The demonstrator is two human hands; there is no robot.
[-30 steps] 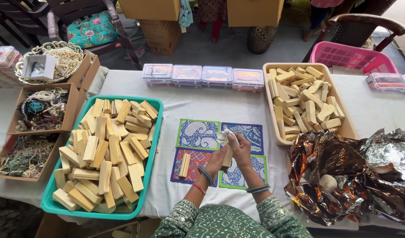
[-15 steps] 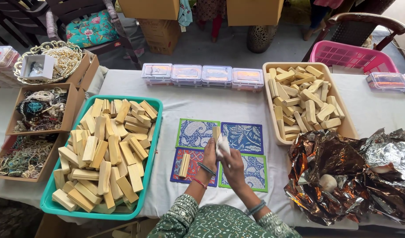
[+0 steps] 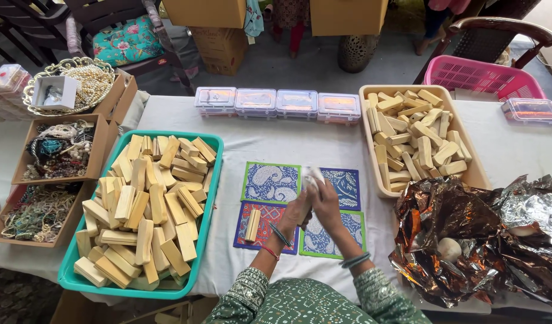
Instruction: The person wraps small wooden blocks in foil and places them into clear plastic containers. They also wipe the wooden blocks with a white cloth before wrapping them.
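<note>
Both hands meet over the 4 patterned mats (image 3: pixel 270 183) at the middle of the bench (image 3: pixel 276 141) — the left hand (image 3: pixel 295 211) and right hand (image 3: pixel 327 204) are closed together around a small pale block (image 3: pixel 312 177), held upright above the blue mat. 1 wooden block (image 3: pixel 252 225) lies alone on the red mat. A teal tray (image 3: pixel 211 180) of blocks sits left, a beige tray (image 3: pixel 372 162) right — crumpled foil (image 3: pixel 468 234) nearby.

tray (image 3: pixel 213 180) left of mats (image 3: pixel 300 207), foil (image 3: pixel 486 240) right
</note>
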